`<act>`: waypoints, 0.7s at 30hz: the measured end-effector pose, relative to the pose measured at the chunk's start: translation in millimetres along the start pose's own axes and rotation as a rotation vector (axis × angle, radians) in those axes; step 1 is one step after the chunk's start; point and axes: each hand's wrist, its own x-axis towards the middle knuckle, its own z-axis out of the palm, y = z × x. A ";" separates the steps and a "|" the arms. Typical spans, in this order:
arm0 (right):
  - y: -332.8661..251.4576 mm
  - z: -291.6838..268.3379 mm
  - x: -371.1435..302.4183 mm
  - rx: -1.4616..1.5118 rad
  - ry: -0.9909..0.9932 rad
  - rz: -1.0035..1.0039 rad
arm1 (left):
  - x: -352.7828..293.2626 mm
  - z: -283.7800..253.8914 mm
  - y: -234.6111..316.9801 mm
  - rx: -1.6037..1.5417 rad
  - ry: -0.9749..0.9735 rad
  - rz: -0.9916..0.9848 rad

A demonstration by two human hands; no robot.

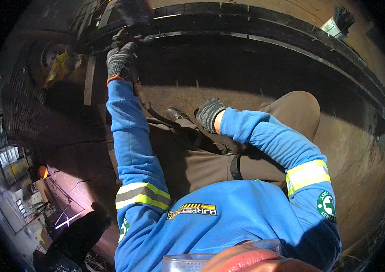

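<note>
My left hand (122, 61), in a grey knit glove with an orange cuff, reaches out to the far left beside a long black steel beam (192, 34). Its fingers are closed around a dark corded tool (120, 37), whose exact kind I cannot make out. A dark cable (158, 117) trails from near that hand toward my legs. Just beyond the tool is a blurred dark shape (131, 12). My right hand (210, 115), gloved alike, is curled closed above my legs. A dark bit shows at its fingers, too hidden to name.
A black-bristled brush (338, 22) with a whitish base stands beyond the beam at the far right. At left lie a flat metal strip (90, 80), a yellow crumpled thing (63, 68) and dark mesh (24, 104). An orange ball-like object (42, 172) is lower left.
</note>
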 end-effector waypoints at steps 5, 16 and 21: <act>-3.3 5.6 4.4 -0.056 0.077 -0.045 | -30.8 -9.4 39.3 0.522 -0.132 0.714; 0.9 13.3 10.0 -0.019 0.105 -0.054 | -31.6 -10.2 44.8 0.370 -0.242 0.718; -3.6 16.0 15.2 -0.067 0.104 -0.056 | -37.6 -3.7 49.3 -0.062 -0.323 0.613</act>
